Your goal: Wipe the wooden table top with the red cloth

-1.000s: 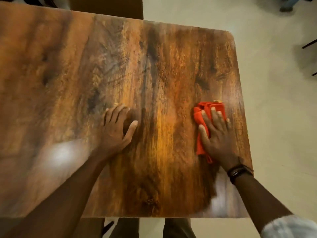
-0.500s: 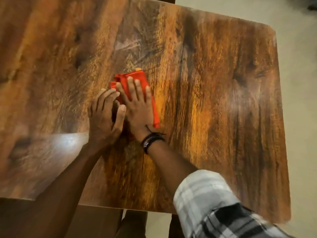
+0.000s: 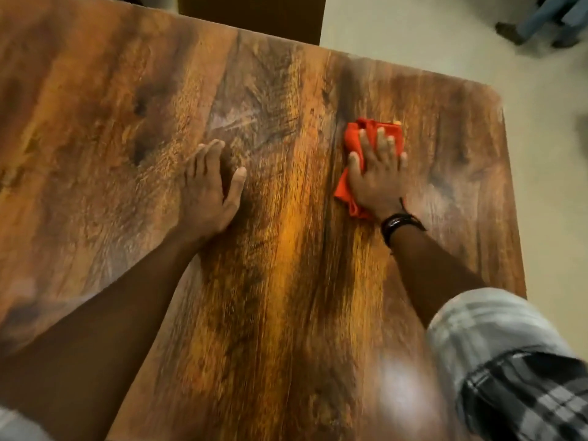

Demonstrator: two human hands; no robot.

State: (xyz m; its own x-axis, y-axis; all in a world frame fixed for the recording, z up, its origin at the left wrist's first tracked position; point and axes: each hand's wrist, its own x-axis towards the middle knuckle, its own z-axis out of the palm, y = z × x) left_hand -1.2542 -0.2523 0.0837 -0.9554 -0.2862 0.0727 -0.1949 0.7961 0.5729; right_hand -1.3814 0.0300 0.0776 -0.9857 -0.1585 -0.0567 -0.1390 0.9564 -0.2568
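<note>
The wooden table top (image 3: 127, 106) fills most of the head view, dark brown with orange grain. A folded red cloth (image 3: 353, 140) lies flat on its right part, short of the right edge. My right hand (image 3: 378, 176) presses palm-down on the cloth with fingers spread, covering its middle; red shows past the fingertips and at the left side. My left hand (image 3: 206, 189) rests flat on the bare wood near the middle, fingers together, holding nothing, well to the left of the cloth.
A brown chair back (image 3: 254, 14) stands beyond the far edge. Pale floor (image 3: 429, 33) lies to the right and beyond the table. A person's feet (image 3: 515, 33) show at the top right. The table's right edge (image 3: 512, 218) is close to my right hand.
My right hand slid the cloth from the right side to beside my left hand, then back to the right. My left hand stayed flat on the wood.
</note>
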